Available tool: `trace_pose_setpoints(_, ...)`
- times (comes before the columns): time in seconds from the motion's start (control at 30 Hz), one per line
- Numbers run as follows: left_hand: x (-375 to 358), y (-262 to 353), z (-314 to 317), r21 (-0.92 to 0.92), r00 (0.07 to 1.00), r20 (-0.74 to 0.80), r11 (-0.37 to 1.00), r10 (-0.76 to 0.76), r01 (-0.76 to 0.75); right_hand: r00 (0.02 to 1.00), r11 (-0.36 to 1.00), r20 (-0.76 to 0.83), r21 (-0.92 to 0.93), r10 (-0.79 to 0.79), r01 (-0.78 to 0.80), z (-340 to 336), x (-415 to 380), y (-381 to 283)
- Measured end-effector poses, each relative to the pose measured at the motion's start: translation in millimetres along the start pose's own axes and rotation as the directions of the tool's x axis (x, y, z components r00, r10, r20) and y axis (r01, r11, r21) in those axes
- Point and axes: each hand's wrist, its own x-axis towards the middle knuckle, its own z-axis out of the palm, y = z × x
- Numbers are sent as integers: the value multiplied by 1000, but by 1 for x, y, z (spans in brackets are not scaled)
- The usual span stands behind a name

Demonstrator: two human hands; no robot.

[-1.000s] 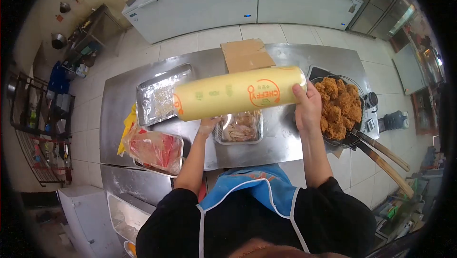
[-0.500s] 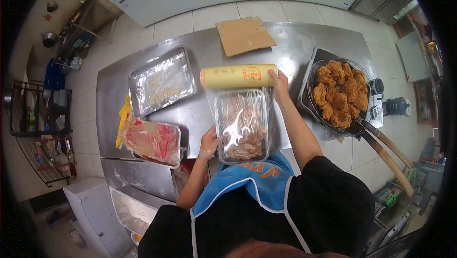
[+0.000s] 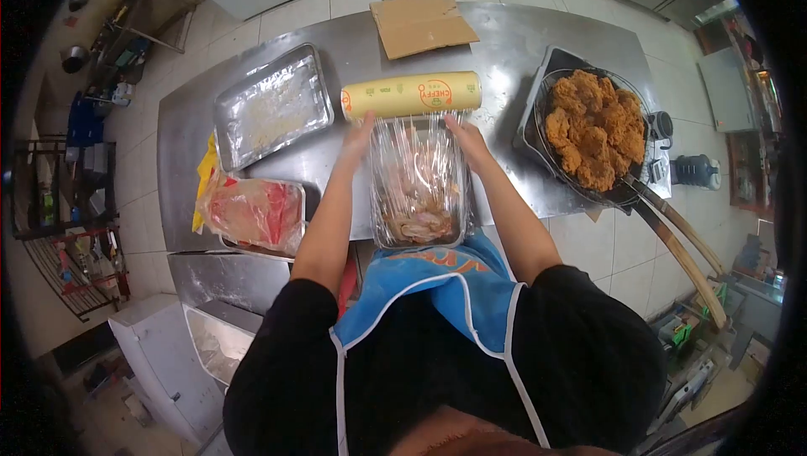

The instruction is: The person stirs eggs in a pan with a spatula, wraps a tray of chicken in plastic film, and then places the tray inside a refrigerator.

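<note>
A metal tray of raw meat pieces lies in front of my apron, with clear cling film stretched over it. The film runs back to a yellow printed cling film roll, which lies across the table just beyond the tray. My left hand is at the film's left edge near the roll, its fingers closed on the film. On the opposite side, my right hand pinches the film by the tray's far right corner. Wrinkles in the film run between both hands.
Fried chicken fills a wire strainer with long wooden handles at the right. On the left are a metal tray with crumbs and a tray with a red-and-clear plastic bag. Cardboard lies at the back.
My right hand has left the roll's right end and come down to the film. My left hand has moved from the tray's near left side up to its far left corner.
</note>
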Motion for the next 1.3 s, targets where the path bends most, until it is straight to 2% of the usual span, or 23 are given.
trace_pose_setpoints(0.07, -33, 49, 15, 138, 996, -90, 990, 10, 3, 999, 999, 22, 40, 29, -30, 0, 0, -1)
trace_pose_setpoints(0.1, -2, 10, 10, -114, 972, -125, 970, 199, -213, 1000, 996, 22, 89, 13, -15, 2, -7, -17)
trace_pose_setpoints(0.17, -8, 30, 6, -288, 996, -93, 957, 0, -27, 995, 969, 66, 233, 72, -86, 7, -21, -50)
trace_pose_setpoints(0.2, -17, 40, 3, -367, 993, -63, 927, -104, 74, 998, 963, 67, 268, 11, -29, 8, -28, -54)
trace_pose_setpoints(0.3, -49, 65, -1, -517, 1000, 16, 856, 20, -9, 990, 933, 22, 336, -141, 126, 12, -45, -52)
trace_pose_setpoints(0.33, -55, 66, -1, -546, 997, 26, 837, 68, -43, 981, 952, 34, 250, -189, 175, 13, -55, -56)
trace_pose_setpoints(0.37, -47, 59, -25, -199, 992, 69, 976, 107, -92, 970, 960, 52, 163, -238, 227, 14, -64, -61)
trace_pose_setpoints(0.4, -51, 70, -42, 150, 991, 134, 989, -25, 4, 955, 957, 72, 78, -286, 281, 15, -70, -64)
trace_pose_setpoints(0.43, -58, 96, -57, 487, 975, 150, 870, -165, 72, 955, 958, 94, 70, -283, 277, 14, -70, -65)
trace_pose_setpoints(0.5, -67, 144, -67, 866, 972, 86, 499, -218, 35, 951, 960, 135, 54, -279, 274, 11, -68, -69)
trace_pose_setpoints(0.53, -61, 149, -57, 738, 959, 284, 638, 3, -221, 945, 954, 133, 77, -299, 291, 13, -67, -72)
trace_pose_setpoints(0.6, -48, 152, -19, 304, 714, 504, 675, 485, -673, 933, 939, 130, 122, -335, 321, 20, -67, -75)
trace_pose_setpoints(0.63, -42, 153, -4, 330, 721, 635, 746, 278, -578, 931, 940, 144, 113, -335, 321, 21, -67, -76)
trace_pose_setpoints(0.7, -32, 161, 21, 432, 583, 799, 818, -150, -380, 925, 941, 175, 85, -338, 328, 20, -63, -77)
trace_pose_setpoints(0.8, -23, 173, 29, 432, 464, 863, 766, -199, -476, 939, 955, 174, 43, -297, 294, -1, -64, -78)
trace_pose_setpoints(0.83, -14, 170, 31, 420, 460, 864, 795, -204, -437, 975, 971, 205, 235, -91, 42, -14, -67, -82)
trace_pose_setpoints(0.87, -4, 165, 30, 449, 466, 851, 798, -243, -402, 978, 993, 177, 69, -108, 97, -31, -66, -83)
trace_pose_setpoints(0.93, 4, 171, 33, 503, 479, 819, 795, -315, -338, 978, 944, 134, -268, -161, 192, -61, -55, -89)
trace_pose_setpoints(0.97, 5, 171, 35, 473, 457, 836, 821, -304, -319, 952, 867, 84, -397, -294, 303, -62, -53, -82)
trace_pose_setpoints(1.07, 9, 174, 46, 389, 388, 880, 885, -275, -255, 699, 394, 202, -704, -686, 591, -27, -65, -104)
trace_pose_setpoints(1.1, 14, 169, 49, 368, 366, 890, 902, -272, -224, 739, 460, 216, -663, -638, 591, -22, -51, -87)
trace_pose_setpoints(1.2, 24, 159, 51, 351, 343, 898, 918, -274, -187, 716, 314, 245, -773, -654, 552, 0, -49, -86)
trace_pose_setpoints(1.3, 14, 171, 47, 372, 371, 883, 910, -287, -182, 650, 384, 112, -727, -751, 569, 2, -24, -64)
